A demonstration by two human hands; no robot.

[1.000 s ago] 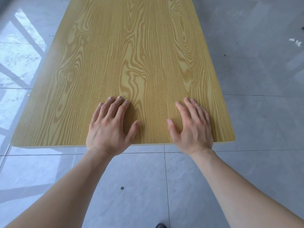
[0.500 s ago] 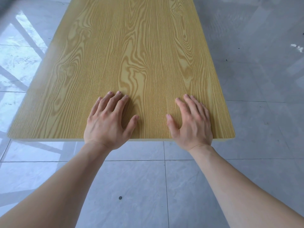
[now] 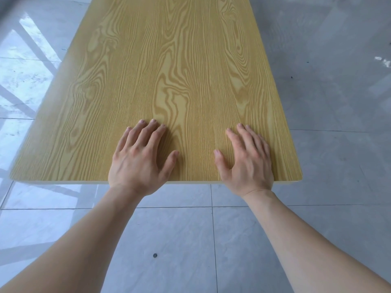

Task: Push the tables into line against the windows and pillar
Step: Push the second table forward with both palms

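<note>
You are pressing both palms flat on the near end of the wooden worktop [image 3: 169, 70], which is stretching away from you over the grey tiled floor [image 3: 328, 155]. Your left hand [image 3: 139, 159] is lying just left of the middle, its grip open with fingers spread and thumb out. Your right hand [image 3: 247, 161] is resting near the right corner, grip likewise open, the heel of the palm overhanging the near edge.
</note>
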